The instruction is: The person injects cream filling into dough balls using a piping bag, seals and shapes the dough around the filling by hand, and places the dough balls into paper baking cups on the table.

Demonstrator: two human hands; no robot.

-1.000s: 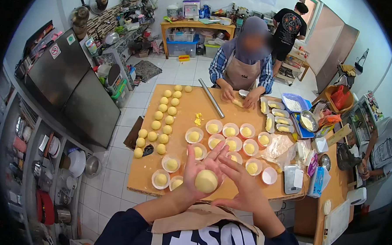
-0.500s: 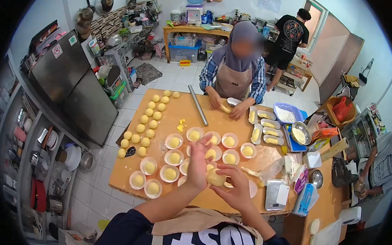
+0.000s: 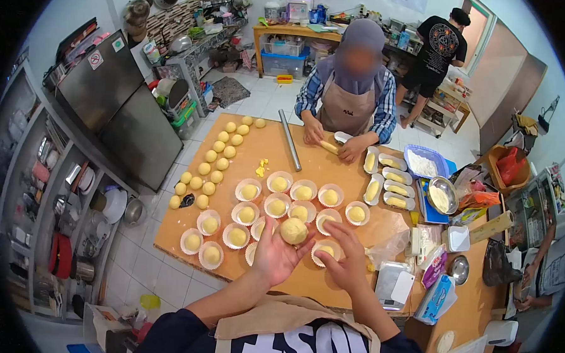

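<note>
A round dough ball (image 3: pixel 293 230) rests on the upturned palm and fingers of my left hand (image 3: pixel 277 255). Just to its right is my right hand (image 3: pixel 347 261), fingers spread and holding nothing. Beneath and beyond my hands, several white paper cups with dough balls, such as one cup (image 3: pixel 248 189), stand on the wooden table (image 3: pixel 232 168). Loose dough balls (image 3: pixel 209 188) lie in rows along the table's left side. Yellow scraps (image 3: pixel 262 168) lie near the cups.
Across the table a person (image 3: pixel 349 97) shapes dough beside a metal rod (image 3: pixel 290 141). Oblong filled cups (image 3: pixel 396 188), a flour tray (image 3: pixel 424 162), a metal bowl (image 3: pixel 442 195) and a scale (image 3: pixel 393 284) are at right. Another person (image 3: pixel 436 57) stands at the back.
The dough ball, held between both hands half a second ago, now sits on my left hand. My right hand has moved away to the right and opened. The view has shifted.
</note>
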